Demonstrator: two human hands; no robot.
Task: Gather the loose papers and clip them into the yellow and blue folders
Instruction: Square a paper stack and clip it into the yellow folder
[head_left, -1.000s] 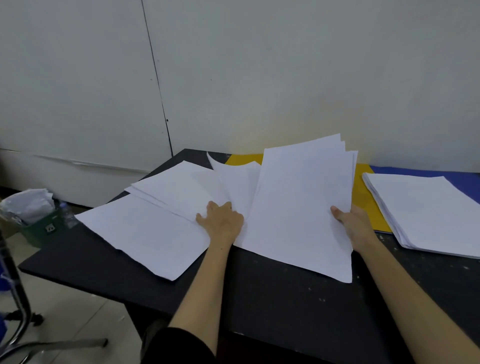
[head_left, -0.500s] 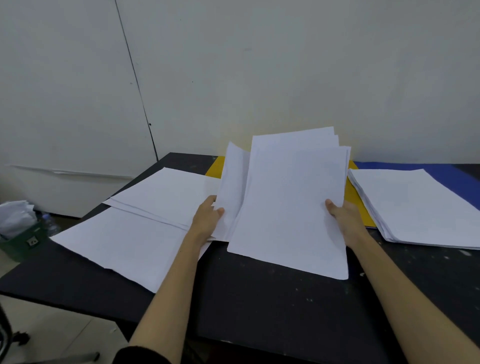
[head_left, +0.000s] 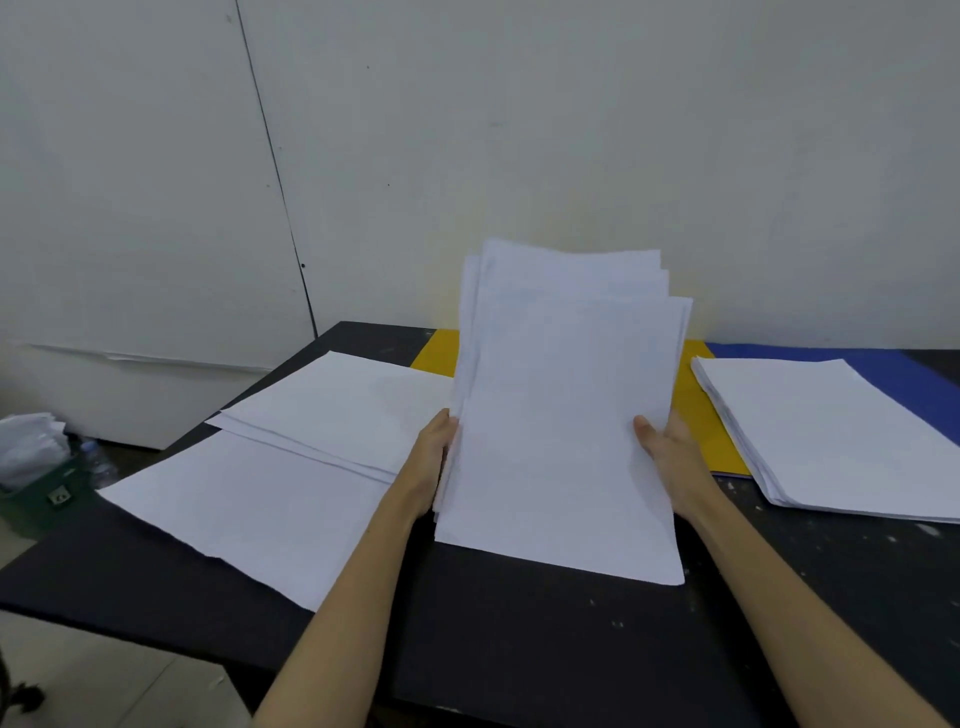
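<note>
A: What's different from a second ago?
B: The fanned sheets have been drawn into one bundle of papers, tilted up off the black table with its top edges uneven. A second ago the left hand lay flat on loose sheets beside it.

A: And the hands?
B: The left hand grips the bundle's left edge, fingers behind the paper. The right hand holds the right edge, thumb on the front sheet.

A: The folders?
B: The yellow folder lies behind the bundle, largely hidden. The blue folder is at far right under a neat stack of paper.

A: Anything else?
B: Loose sheets overlap at left, near the left hand. A green bin with crumpled paper stands on the floor.
</note>
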